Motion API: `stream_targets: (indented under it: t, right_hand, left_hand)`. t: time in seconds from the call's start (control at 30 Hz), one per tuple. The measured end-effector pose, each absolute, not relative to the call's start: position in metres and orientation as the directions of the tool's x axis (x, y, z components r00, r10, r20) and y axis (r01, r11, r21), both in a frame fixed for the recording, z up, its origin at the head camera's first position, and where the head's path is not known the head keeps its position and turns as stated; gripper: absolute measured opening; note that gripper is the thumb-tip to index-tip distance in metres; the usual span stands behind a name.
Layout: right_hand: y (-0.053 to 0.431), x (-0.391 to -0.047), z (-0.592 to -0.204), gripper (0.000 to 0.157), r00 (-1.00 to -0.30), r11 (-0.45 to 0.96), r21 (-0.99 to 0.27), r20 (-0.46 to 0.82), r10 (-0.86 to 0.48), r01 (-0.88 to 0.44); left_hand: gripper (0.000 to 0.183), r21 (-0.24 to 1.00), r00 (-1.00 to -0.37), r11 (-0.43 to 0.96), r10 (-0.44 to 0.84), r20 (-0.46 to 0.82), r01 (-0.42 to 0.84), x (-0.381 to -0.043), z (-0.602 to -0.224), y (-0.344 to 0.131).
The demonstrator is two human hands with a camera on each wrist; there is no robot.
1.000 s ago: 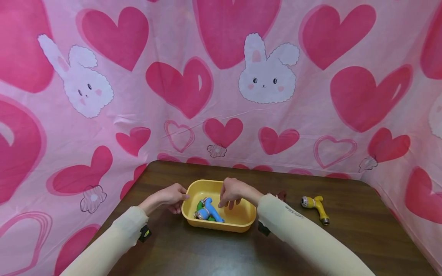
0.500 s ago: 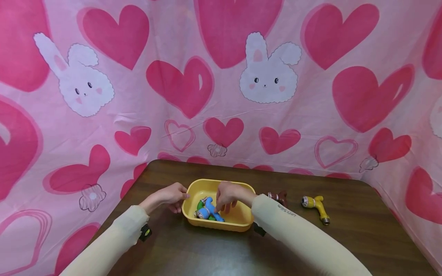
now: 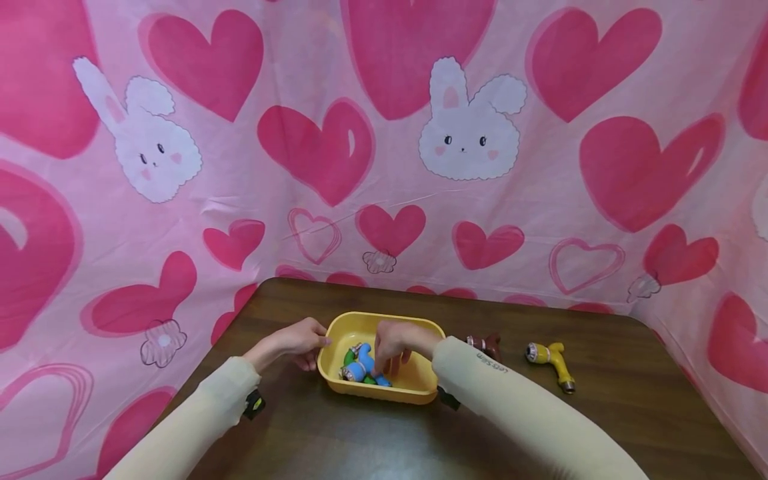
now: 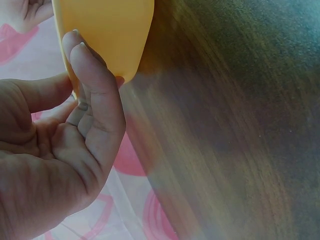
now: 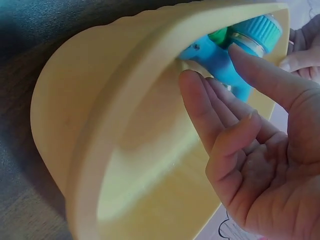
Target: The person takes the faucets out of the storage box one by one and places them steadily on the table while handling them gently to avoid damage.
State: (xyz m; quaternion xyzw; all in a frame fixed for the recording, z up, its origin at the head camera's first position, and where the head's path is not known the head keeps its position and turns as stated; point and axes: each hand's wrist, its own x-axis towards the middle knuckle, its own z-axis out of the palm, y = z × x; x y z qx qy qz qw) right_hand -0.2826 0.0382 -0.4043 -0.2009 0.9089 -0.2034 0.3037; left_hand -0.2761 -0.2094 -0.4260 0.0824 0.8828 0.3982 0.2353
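Observation:
A yellow plastic basin (image 3: 384, 395) stands on the table. My left hand (image 3: 302, 341) pinches its left end, with the thumb (image 4: 47, 92) on one side of the rim and the fingers on the other. Inside, a blue branched, pipe-like piece (image 3: 364, 360) with a ribbed collar and silvery ring lies over a similar green piece (image 3: 349, 357), mostly hidden. My right hand (image 3: 394, 343) reaches down into the basin beside the blue piece. In the right wrist view its thumb (image 5: 260, 72) and forefinger stand apart, fingertips right at the blue piece (image 5: 215, 60).
To the right of the basin, a dark brown piece (image 3: 491, 347) of similar make lies partly behind the right sleeve (image 3: 510, 387). Farther right lies a yellow branched piece (image 3: 558, 363) with silvery ends. A pink heart-and-rabbit cloth (image 3: 384, 167) hangs behind the brown wooden table (image 3: 288, 433).
My right hand has moved left and down inside the basin, to the blue piece. The brown piece now shows more beyond the sleeve. My left hand keeps its hold on the rim.

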Motion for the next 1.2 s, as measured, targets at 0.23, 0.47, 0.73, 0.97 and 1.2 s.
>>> stream_targets:
  t: [0.23, 0.47, 0.73, 0.97, 1.2]
  right_hand:
    - [0.037, -0.289, -0.416, 0.02, -0.734, 0.838, -0.497, -0.478, -0.482, -0.226]
    - [0.035, -0.286, -0.417, 0.02, -0.736, 0.852, -0.483, -0.498, -0.458, -0.203]
    - [0.037, -0.305, -0.448, 0.022, -0.737, 0.831, -0.522, -0.482, -0.474, -0.193]
    - [0.043, -0.319, -0.466, 0.025, -0.719, 0.796, -0.579, -0.477, -0.506, -0.176]
    - [0.04, -0.304, -0.451, 0.024, -0.738, 0.82, -0.546, -0.48, -0.474, -0.171]
  left_hand:
    - [0.02, 0.745, -0.874, 0.665, 0.334, -0.353, -0.046, -0.276, -0.425, -0.209]
    - [0.02, 0.737, -0.873, 0.673, 0.323, -0.365, -0.059, -0.275, -0.424, -0.208]
    - [0.02, 0.738, -0.876, 0.673, 0.32, -0.36, -0.058, -0.275, -0.425, -0.209]
    - [0.02, 0.739, -0.876, 0.671, 0.325, -0.357, -0.052, -0.276, -0.425, -0.209]
    - [0.02, 0.739, -0.877, 0.672, 0.324, -0.355, -0.051, -0.275, -0.426, -0.208]
